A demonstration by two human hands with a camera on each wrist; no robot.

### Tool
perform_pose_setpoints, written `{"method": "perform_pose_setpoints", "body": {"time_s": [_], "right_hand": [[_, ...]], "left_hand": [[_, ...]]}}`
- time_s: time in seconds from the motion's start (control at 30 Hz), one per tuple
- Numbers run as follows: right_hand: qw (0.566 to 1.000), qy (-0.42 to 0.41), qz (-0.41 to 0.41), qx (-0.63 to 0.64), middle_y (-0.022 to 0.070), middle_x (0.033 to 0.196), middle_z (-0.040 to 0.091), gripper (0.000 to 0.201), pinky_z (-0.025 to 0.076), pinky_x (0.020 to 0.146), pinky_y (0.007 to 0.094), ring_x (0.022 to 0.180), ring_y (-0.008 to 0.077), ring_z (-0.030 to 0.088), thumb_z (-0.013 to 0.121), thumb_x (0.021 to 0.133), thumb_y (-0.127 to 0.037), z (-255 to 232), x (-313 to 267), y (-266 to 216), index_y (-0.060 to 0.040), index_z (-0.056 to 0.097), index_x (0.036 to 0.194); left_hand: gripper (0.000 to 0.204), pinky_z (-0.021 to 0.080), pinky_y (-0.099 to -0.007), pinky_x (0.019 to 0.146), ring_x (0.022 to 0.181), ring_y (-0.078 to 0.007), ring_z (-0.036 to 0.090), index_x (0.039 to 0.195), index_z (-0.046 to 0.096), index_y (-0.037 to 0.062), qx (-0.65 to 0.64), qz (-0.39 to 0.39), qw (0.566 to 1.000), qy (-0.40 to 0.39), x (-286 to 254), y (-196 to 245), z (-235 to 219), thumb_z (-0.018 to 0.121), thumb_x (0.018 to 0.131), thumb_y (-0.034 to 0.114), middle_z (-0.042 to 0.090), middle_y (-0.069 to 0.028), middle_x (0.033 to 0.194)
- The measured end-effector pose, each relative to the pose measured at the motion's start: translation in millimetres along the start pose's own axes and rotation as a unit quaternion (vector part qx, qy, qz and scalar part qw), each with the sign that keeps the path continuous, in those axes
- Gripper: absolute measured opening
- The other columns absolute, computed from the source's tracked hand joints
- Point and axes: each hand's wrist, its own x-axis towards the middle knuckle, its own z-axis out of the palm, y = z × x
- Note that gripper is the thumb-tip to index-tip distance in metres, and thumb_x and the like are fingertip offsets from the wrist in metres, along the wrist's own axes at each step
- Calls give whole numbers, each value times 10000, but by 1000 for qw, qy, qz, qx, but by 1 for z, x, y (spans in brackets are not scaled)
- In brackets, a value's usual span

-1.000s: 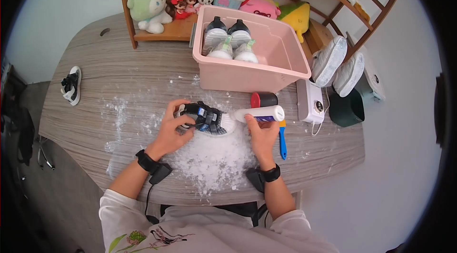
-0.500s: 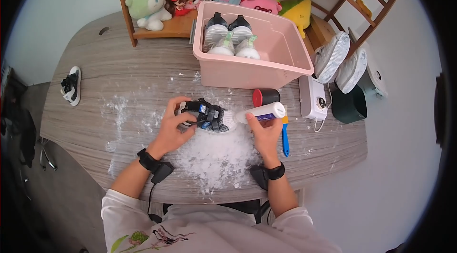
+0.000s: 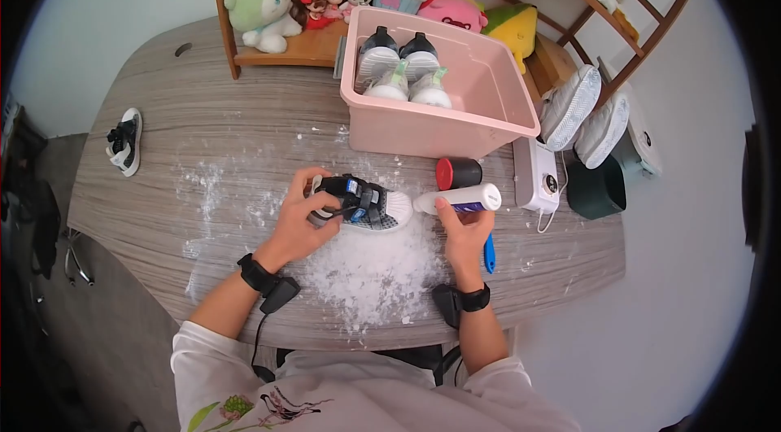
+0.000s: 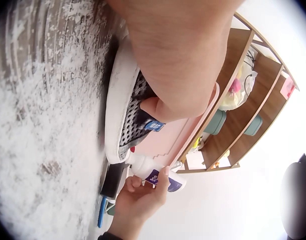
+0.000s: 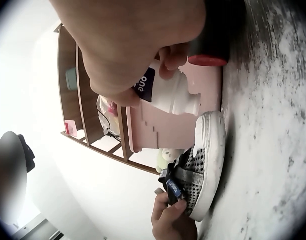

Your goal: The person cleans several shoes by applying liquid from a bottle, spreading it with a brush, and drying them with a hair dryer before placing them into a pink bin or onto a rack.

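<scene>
A black mesh shoe with a white toe and sole rests on the table, its toe pointing right. My left hand grips it at the heel end, and in the right wrist view the fingers pinch its upper near the strap. A white bottle with a purple label lies tilted in my right hand, fingers and thumb curled round it. The bottle's narrow end is close to the shoe's toe; a small gap shows between them in the right wrist view.
White powder covers the table's front middle. Behind stands a pink bin holding several shoes. To the right are a black-and-red cylinder, a blue-handled brush, a white device and a dark green container. Another small shoe lies far left.
The bottle in my right hand has shifted slightly right, away from the shoe's toe, covering more of the brush. My left hand keeps its hold on the shoe. The head view has shifted slightly.
</scene>
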Motion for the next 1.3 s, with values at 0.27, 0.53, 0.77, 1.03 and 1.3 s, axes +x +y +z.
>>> {"method": "perform_pose_setpoints", "body": {"time_s": [0.27, 0.53, 0.77, 1.03, 1.3], "right_hand": [[999, -33, -37, -9, 83, 955, 670, 396, 521, 692, 248, 853, 128, 651, 828, 815, -68, -3, -2, 7, 33, 580, 1106], [992, 65, 36, 106, 102, 832, 657, 250, 475, 487, 274, 572, 138, 598, 716, 938, -141, -6, 10, -1, 23, 559, 1042], [963, -26, 145, 227, 111, 856, 666, 233, 490, 478, 289, 579, 146, 619, 670, 981, -175, -2, 5, 5, 6, 543, 1057], [960, -41, 186, 206, 101, 831, 673, 233, 479, 462, 271, 563, 139, 613, 692, 967, -187, 4, 1, 4, 11, 588, 1032], [970, 25, 121, 208, 76, 770, 657, 223, 463, 484, 257, 552, 127, 585, 647, 993, -215, 2, 4, 6, 2, 602, 1010]], "left_hand": [[240, 430, -395, 991, 1129, -295, 540, 921, 658, 62, -38, -37, 999, -2, 2, 3, 0, 762, 708, 21, 477, -126, 1302], [198, 414, -383, 1015, 1180, -298, 551, 819, 567, 45, -78, -24, 997, 15, 1, -8, -3, 692, 683, -26, 506, -142, 1325], [182, 423, -394, 1034, 1232, -316, 553, 755, 502, 57, -167, 6, 986, 2, 3, -9, -2, 604, 651, -52, 518, -179, 1342], [185, 407, -396, 1060, 1260, -297, 540, 805, 520, 47, -181, -15, 983, 21, 4, -4, -2, 611, 691, -66, 505, -185, 1370], [186, 398, -362, 1058, 1242, -265, 529, 900, 606, 34, -157, -48, 986, 39, -1, -6, 3, 703, 761, -43, 497, -159, 1374]]}}
